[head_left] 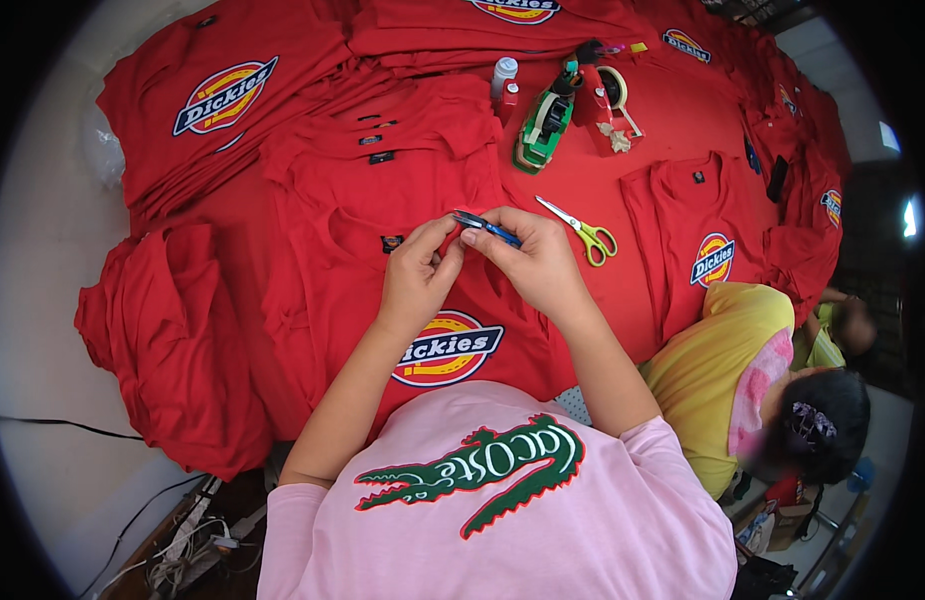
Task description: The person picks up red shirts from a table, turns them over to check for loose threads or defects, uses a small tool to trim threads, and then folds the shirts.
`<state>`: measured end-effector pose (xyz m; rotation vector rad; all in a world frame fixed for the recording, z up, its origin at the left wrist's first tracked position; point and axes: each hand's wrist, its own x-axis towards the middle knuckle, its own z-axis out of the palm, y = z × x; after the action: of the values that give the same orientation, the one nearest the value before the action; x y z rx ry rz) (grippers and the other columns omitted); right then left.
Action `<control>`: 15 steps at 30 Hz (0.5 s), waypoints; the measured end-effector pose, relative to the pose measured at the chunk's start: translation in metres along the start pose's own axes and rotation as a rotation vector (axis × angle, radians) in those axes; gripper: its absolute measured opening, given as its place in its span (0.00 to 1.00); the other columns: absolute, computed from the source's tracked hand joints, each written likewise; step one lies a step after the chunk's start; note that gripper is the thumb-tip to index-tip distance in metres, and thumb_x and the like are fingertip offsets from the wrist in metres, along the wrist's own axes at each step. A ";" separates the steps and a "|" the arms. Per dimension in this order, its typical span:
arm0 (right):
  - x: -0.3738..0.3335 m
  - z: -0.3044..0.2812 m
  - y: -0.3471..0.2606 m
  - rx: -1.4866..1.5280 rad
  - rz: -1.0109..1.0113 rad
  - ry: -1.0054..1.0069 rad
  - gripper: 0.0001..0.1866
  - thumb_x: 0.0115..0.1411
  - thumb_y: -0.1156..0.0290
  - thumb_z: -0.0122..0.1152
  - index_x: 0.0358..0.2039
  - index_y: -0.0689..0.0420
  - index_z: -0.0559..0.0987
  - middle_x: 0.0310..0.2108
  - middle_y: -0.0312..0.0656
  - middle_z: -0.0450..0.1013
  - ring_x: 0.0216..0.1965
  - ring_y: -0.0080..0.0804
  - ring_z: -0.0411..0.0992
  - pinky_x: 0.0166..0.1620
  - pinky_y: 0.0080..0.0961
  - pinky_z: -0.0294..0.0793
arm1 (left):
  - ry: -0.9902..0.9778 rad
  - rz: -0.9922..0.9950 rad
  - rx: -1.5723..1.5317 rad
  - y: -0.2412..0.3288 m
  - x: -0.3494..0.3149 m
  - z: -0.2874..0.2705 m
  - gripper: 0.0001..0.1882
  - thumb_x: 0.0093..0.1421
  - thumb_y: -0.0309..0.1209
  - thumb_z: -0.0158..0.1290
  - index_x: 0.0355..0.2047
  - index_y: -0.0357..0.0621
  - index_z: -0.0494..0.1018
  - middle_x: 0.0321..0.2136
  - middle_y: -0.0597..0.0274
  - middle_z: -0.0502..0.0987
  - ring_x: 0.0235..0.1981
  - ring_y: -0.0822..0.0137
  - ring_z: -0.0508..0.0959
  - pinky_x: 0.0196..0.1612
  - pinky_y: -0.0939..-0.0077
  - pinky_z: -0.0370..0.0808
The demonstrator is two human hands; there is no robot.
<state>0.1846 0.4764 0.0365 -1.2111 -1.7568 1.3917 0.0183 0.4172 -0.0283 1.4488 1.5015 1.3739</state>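
Note:
Both hands meet above a red T-shirt [337, 290] spread in front of me, with a round yellow, red and blue printed badge on its chest. My right hand [532, 258] is closed around small blue thread snips [497, 231], their dark blades pointing left. My left hand [422, 265] pinches at the tip of the blades; a bit of red cloth seems to show there, but what the fingers hold is too small to tell. To the right of my right hand lie scissors [594, 246] with yellow-green handles, blades toward the upper left.
Stacks of red T-shirts [172, 90] cover the far side, and a heap of red cloth [167, 340] lies at left. A green tape dispenser [542, 130], a red tape dispenser [622, 130] and a white bottle [503, 76] stand beyond. A person in yellow [717, 370] sits close at right.

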 end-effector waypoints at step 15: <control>0.002 -0.010 0.006 0.049 0.087 0.078 0.11 0.65 0.66 0.68 0.42 0.62 0.86 0.22 0.30 0.72 0.26 0.14 0.65 0.30 0.20 0.65 | 0.025 -0.128 -0.235 -0.022 -0.006 0.007 0.20 0.66 0.27 0.62 0.56 0.31 0.76 0.40 0.63 0.81 0.25 0.81 0.68 0.28 0.83 0.68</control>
<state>0.1938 0.4828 0.0329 -1.3117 -1.6254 1.4092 0.0195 0.4166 -0.0520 1.1746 1.3715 1.4409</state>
